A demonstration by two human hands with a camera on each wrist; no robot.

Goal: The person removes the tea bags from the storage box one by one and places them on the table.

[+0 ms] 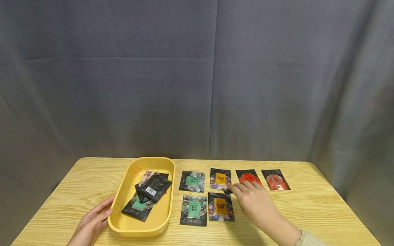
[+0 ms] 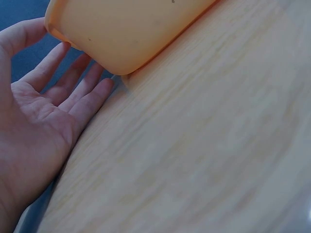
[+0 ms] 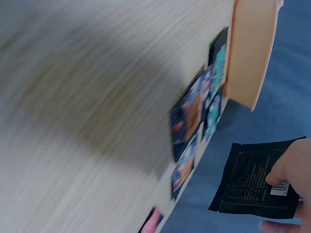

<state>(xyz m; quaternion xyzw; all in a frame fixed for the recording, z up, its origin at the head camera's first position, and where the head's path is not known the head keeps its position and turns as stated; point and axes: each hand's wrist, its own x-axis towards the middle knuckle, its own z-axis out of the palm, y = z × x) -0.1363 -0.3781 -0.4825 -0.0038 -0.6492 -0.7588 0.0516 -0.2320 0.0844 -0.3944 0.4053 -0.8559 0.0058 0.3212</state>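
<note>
My left hand (image 1: pixel 93 221) is at the left side of a yellow tray (image 1: pixel 141 233), its fingers spread and touching the outer wall, as the left wrist view also shows. Several black sachets lie loosely inside the tray, one with its barcode side up (image 1: pixel 155 187) and one with a green label (image 1: pixel 138 207). Held between thumb and fingers of my right hand (image 1: pixel 257 206) is a black sachet (image 3: pixel 245 177), its printed back and barcode facing the right wrist camera. In the head view only a dark edge of it shows, above the laid-out sachets.
Right of the tray lie two green-label sachets (image 1: pixel 194 210), one behind the other. Beside them are two orange-label sachets (image 1: pixel 221 207). Farther right, a red-label sachet (image 1: pixel 248 176) and a pinkish-red one (image 1: pixel 277 180) lie in the back row. A grey curtain (image 1: pixel 261 102) hangs behind the table.
</note>
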